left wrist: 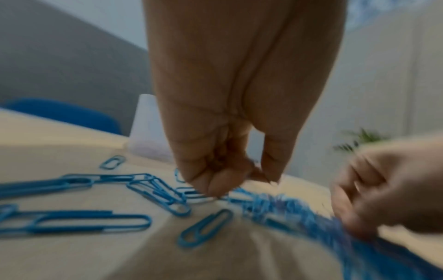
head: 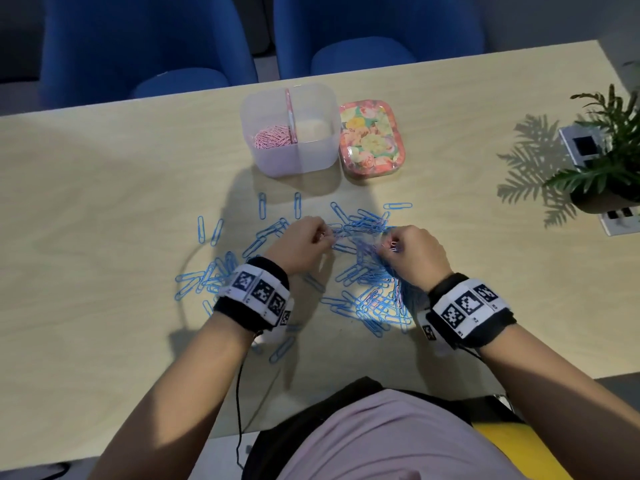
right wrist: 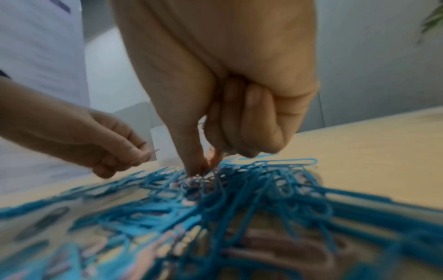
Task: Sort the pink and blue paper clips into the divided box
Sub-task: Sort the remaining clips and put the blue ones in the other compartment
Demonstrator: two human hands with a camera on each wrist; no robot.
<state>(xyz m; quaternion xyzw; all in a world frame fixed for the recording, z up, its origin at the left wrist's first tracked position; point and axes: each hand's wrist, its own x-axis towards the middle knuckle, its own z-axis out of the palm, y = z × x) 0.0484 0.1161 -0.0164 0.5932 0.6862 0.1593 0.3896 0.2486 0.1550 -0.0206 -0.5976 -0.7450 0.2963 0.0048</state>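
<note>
The translucent divided box [head: 313, 157] stands at the table's far middle. Pink paper clips [head: 273, 137] lie in its left compartment; its right compartment shows no clips. Blue paper clips [head: 367, 299] lie scattered and heaped on the table before me, with a few pink ones [right wrist: 275, 244] mixed in. My left hand [head: 325, 237] hovers over the pile's far part, its curled fingers [left wrist: 215, 187] pinching a pink clip. My right hand [head: 391, 245], close beside it, pinches a pink clip between thumb and forefinger [right wrist: 191, 161], which dip into the heap.
The box's floral lid [head: 372, 138] lies right of the box. A potted plant [head: 609, 168] and a socket panel [head: 581, 143] are at the far right. Blue chairs [head: 145, 46] stand behind the table. A cable [head: 239, 393] hangs from my left wrist.
</note>
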